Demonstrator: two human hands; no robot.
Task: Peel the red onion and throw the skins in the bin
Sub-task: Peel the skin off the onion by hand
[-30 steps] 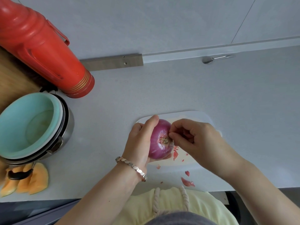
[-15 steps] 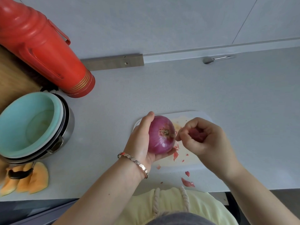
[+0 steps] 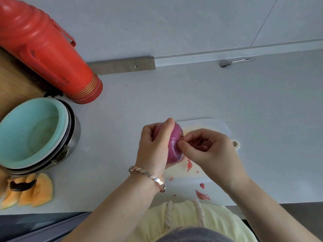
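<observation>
Two grips: both of mine are at the onion (image 3: 175, 145), which I hold just above the board (image 3: 222, 126).
Left grip (image 3: 153, 145): clasped round the onion, one digit laid over its top. I hold it raised and turned so its end faces my other hand.
Right grip (image 3: 209, 151): fingers curled, thumb and forefinger nipping a bit of skin (image 3: 180, 140) at the onion's right side. Something pinkish shows inside the curl, likely skin I am keeping in hand.
Onion: clear of the surface (image 3: 174, 93) and over the board's left part, so flakes drop there.
Scraps (image 3: 189, 165): a few red flakes lie on the board under the onion, with more (image 3: 202, 195) on the surface near its front edge.
Bin: not in view.
Stage: I judge the peeling is under way. The side I see is glossy purple, and I cannot tell how much dry skin is left.
Risk: small flakes scatter, so they will need gathering before the bin.
Aside: a red flask (image 3: 43, 49), a bowl (image 3: 33, 131) and melon slices (image 3: 35, 193) sit at the left, well apart.
</observation>
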